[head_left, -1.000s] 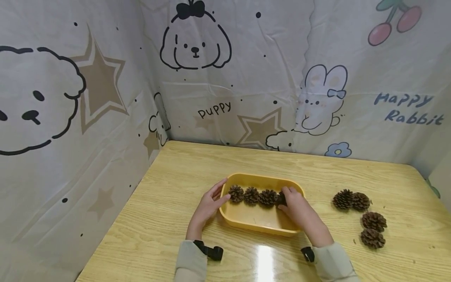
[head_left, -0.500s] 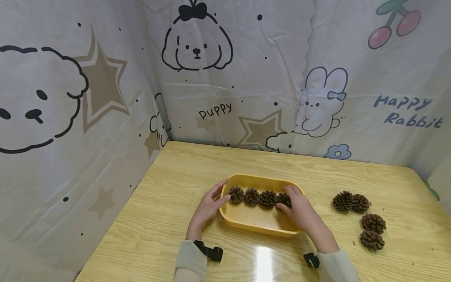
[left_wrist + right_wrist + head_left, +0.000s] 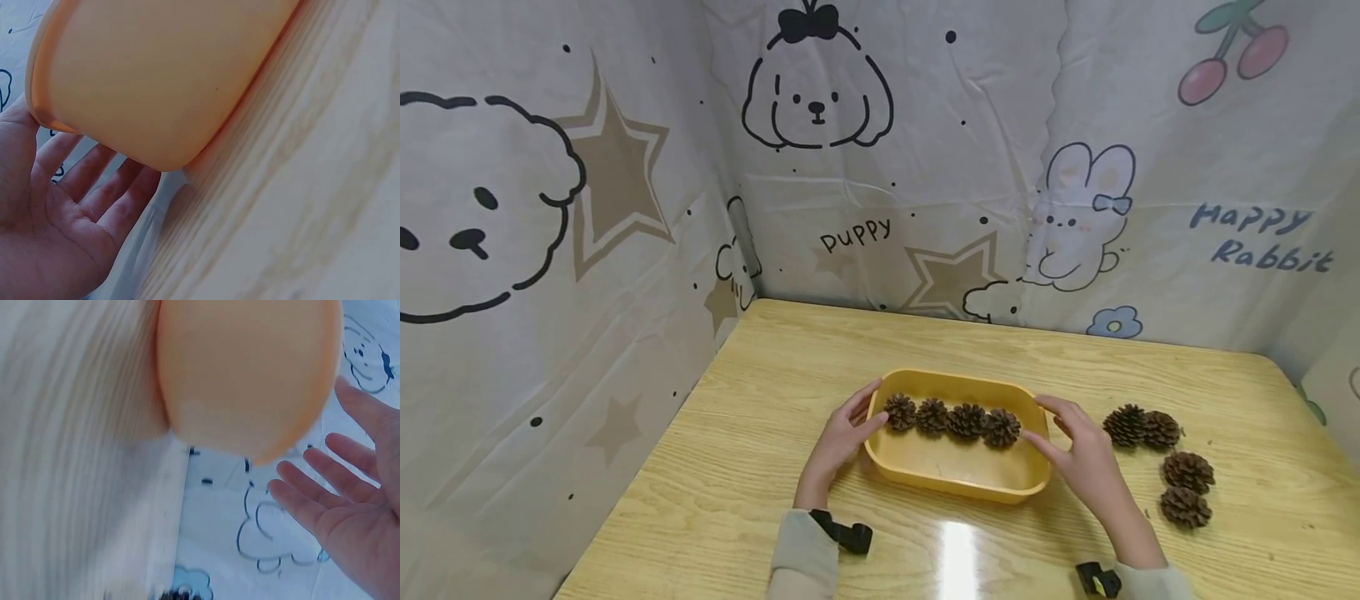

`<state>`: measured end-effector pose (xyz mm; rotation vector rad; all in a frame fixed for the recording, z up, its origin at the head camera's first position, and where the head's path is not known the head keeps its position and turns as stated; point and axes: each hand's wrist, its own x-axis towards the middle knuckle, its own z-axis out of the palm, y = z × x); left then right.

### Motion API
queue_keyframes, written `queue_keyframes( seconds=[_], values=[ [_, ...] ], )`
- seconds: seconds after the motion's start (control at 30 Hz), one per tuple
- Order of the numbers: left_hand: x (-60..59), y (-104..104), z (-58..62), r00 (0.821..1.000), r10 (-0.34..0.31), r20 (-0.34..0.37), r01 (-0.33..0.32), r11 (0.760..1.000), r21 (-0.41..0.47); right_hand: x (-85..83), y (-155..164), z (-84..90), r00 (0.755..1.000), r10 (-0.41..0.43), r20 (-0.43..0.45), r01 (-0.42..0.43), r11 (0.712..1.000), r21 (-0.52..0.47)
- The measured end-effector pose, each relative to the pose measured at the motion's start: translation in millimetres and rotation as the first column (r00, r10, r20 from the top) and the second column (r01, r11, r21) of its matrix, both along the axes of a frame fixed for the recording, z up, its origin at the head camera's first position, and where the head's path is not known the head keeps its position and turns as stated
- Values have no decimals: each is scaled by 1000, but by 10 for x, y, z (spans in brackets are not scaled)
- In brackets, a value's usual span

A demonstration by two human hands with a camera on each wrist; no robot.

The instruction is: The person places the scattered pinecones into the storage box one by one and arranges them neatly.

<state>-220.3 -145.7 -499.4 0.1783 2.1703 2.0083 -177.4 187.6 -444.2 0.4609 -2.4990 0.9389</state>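
A yellow plastic tray (image 3: pixel 940 467) sits on the table with several brown pine cones lined up in a row inside it; the rightmost pine cone (image 3: pixel 1002 428) lies near the tray's right end. My left hand (image 3: pixel 841 435) holds the tray's left end, thumb over the rim and fingers along the outer wall, as the left wrist view shows too. At the right end my right hand (image 3: pixel 1086 457) is spread and holds nothing. Its thumb reaches to the rim in the head view; in the right wrist view its fingers (image 3: pixel 350 475) stand apart from the tray wall.
Several loose pine cones lie right of the tray, one pair (image 3: pixel 1142 427) farther back and another pair (image 3: pixel 1186 490) nearer. The wooden table (image 3: pixel 775 367) meets a printed cloth (image 3: pixel 865 183) at its back and left edges.
My right hand has let go of the rightmost pine cone in the tray and moved right, out to the tray's right end. My left hand has stayed at the left end.
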Motion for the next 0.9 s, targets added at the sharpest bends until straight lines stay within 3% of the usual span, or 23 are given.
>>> queue_keyframes(
  seconds=[0.3,0.6,0.9],
  values=[
    [-7,1,-9,1000,13,3,-13,1000,-14,205,370,-43,989,-140,39,139,990,16],
    [8,16,13,1000,12,9,-12,1000,-14,351,726,-105,962,-269,-47,272,961,54],
    [9,7,15,1000,3,9,-3,1000,7,520,1017,-164,934,-357,-1,354,927,125]
  ],
)
